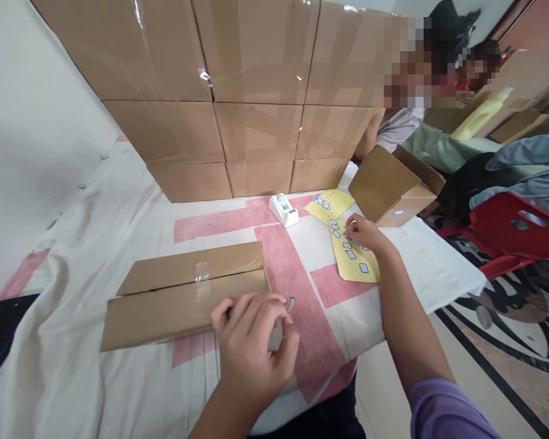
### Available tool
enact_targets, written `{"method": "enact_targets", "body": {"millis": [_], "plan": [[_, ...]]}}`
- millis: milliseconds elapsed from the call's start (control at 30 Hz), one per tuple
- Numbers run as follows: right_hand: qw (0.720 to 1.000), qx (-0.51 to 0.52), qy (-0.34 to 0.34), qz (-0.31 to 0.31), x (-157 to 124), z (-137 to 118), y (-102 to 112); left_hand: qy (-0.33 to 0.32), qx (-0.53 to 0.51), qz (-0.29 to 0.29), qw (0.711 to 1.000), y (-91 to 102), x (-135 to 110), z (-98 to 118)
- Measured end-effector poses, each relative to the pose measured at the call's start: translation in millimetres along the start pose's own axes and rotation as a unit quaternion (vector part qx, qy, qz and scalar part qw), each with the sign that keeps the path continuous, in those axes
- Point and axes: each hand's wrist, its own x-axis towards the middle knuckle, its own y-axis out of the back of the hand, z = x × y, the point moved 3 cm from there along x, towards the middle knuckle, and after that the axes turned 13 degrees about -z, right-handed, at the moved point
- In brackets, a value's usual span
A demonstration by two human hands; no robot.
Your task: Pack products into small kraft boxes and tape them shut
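Note:
My left hand [251, 344] is closed in a pinch on a small white sticker with a blue edge [291, 303], held just past the right end of a flat cardboard box [183, 292] that is sealed with clear tape. My right hand [363, 233] reaches out to a yellow backing sheet [354, 259] that carries several small stickers. Its fingertips are pressed together on one of them at the sheet's upper part. A second yellow sheet [332, 204] lies just beyond it.
A wall of stacked cardboard boxes [256, 97] stands at the back. A white tape dispenser [283, 210] sits before it, an open small box [393, 186] to the right. The white and pink cloth [96, 213] covers the surface. Other people sit at the far right by a red chair [507, 225].

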Motion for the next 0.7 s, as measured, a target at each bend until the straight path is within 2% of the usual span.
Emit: {"method": "enact_targets", "body": {"millis": [200,367,567,700], "plan": [[0.994,-0.097,-0.013,0.043,4.6,1.6,-4.8,0.0,0.0,0.004,1.0,-0.2,0.0,0.5],[0.992,-0.107,-0.047,0.036,6.4,4.8,-7.0,-0.001,0.0,0.002,1.0,0.0,-0.2,0.3],[0.98,-0.095,-0.172,0.036,-1.6,11.7,3.7,0.003,0.001,0.004,1.0,-0.8,-0.9,0.9],[0.968,-0.1,-0.221,0.064,-2.4,26.4,10.9,0.005,-0.003,0.005,1.0,-1.3,-1.5,1.6]]}}
